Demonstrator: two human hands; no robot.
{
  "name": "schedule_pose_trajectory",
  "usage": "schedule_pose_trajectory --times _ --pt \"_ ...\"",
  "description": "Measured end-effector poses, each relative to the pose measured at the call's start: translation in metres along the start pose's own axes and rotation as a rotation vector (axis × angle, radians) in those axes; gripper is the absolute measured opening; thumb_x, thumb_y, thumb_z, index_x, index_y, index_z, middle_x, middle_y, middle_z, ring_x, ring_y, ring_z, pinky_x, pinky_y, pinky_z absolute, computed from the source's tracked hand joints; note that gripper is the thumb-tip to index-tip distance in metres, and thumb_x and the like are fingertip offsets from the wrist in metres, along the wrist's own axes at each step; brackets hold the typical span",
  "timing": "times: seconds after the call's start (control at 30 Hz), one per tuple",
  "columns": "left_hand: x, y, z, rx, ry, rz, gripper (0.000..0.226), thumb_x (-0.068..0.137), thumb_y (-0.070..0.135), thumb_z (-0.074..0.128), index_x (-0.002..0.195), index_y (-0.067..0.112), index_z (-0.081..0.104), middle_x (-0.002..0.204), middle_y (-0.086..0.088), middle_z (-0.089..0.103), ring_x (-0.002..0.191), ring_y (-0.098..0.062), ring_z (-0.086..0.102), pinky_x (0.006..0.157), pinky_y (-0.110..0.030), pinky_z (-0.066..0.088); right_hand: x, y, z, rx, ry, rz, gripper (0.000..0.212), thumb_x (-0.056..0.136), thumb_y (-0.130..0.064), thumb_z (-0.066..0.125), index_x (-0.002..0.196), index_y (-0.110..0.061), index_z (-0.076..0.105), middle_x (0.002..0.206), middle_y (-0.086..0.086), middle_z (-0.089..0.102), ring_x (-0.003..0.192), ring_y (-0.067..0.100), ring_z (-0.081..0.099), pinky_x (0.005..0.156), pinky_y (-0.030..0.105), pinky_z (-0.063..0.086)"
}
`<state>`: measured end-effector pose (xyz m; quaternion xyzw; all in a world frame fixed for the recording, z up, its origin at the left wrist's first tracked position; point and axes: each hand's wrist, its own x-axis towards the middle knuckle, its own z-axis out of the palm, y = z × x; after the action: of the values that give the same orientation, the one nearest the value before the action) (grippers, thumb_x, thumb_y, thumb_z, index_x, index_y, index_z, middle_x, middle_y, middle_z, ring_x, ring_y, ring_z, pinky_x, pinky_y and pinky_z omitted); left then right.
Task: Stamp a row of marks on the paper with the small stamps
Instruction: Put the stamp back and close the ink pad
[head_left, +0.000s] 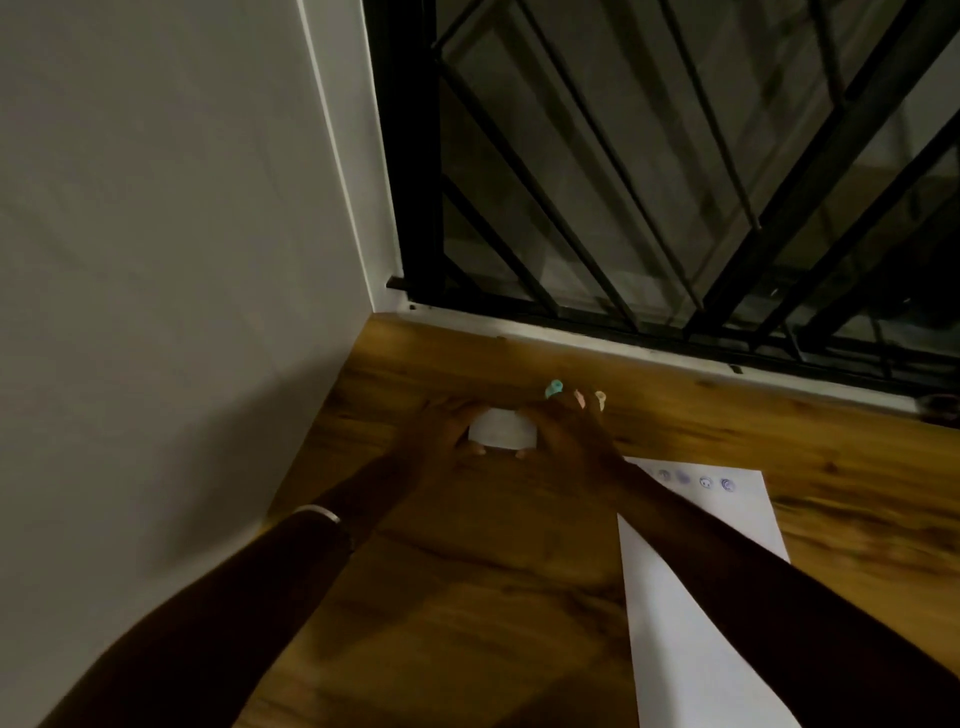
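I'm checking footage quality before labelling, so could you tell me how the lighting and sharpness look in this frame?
Head view: dim overall, both forearms nearly black; the white box held between left hand and right hand is the brightest spot, edges soft; stamped marks on the paper are smeared by blur; window bars splay with wide-angle distortion.

The scene is dim and soft with motion blur, the arms nearly black silhouettes casting broad shadows over the wooden worktop, while the wide lens bends the window bars.
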<state>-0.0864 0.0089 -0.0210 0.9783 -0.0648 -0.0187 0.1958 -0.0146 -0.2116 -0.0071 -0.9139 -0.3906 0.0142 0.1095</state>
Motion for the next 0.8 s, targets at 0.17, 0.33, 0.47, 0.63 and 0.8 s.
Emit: schedule_pose_trajectory --times 0.17,0.33,0.47,0.63,0.8 --pt "0.024 -0.017 -0.005 0.027 0.060 -0.001 0.064 0.086 0.044 0.062 0.143 0.024 0.041 0.149 -0.005 0.043 0.136 -0.030 0.038 0.113 -0.046 0.027 0.033 0.007 -0.004 -0.046 -0.046 -0.008 0.059 0.084 -0.049 0.060 0.134 -0.024 0.042 0.133 0.010 0.055 0.132 0.033 0.035 0.112 0.052 -0.004" --pt "0.050 -0.030 -0.007 0.043 0.036 -0.023 0.063 0.087 0.045 0.061 0.143 0.024 0.040 0.148 -0.005 0.043 0.136 -0.030 0.036 0.113 -0.045 0.025 0.057 0.018 0.000 -0.060 -0.074 0.026 0.063 0.084 -0.053 0.057 0.136 -0.024 0.037 0.134 0.012 0.052 0.130 0.033 0.034 0.112 0.053 0.005" --pt "0.064 -0.034 -0.004 0.056 0.016 -0.021 0.062 0.086 0.044 0.061 0.142 0.024 0.041 0.148 -0.003 0.044 0.136 -0.029 0.036 0.112 -0.045 0.026 0.066 0.024 0.005 -0.055 -0.068 0.067 0.065 0.082 -0.052 0.060 0.136 -0.026 0.037 0.131 0.014 0.054 0.129 0.034 0.036 0.113 0.054 0.006" --pt "0.069 -0.037 0.001 0.028 0.027 -0.026 0.062 0.084 0.042 0.065 0.140 0.024 0.043 0.145 -0.002 0.048 0.134 -0.029 0.038 0.109 -0.046 0.030 0.071 0.029 0.013 -0.044 -0.067 0.094 0.065 0.080 -0.052 0.063 0.135 -0.026 0.039 0.133 0.013 0.054 0.131 0.034 0.034 0.112 0.053 -0.001" --pt "0.068 -0.037 0.005 -0.034 0.033 -0.036 0.063 0.084 0.038 0.066 0.141 0.023 0.043 0.146 -0.002 0.046 0.135 -0.028 0.035 0.110 -0.046 0.032 0.070 0.031 0.018 -0.006 -0.065 0.153 0.069 0.080 -0.055 0.061 0.137 -0.024 0.038 0.132 0.017 0.053 0.132 0.034 0.034 0.112 0.053 -0.002"
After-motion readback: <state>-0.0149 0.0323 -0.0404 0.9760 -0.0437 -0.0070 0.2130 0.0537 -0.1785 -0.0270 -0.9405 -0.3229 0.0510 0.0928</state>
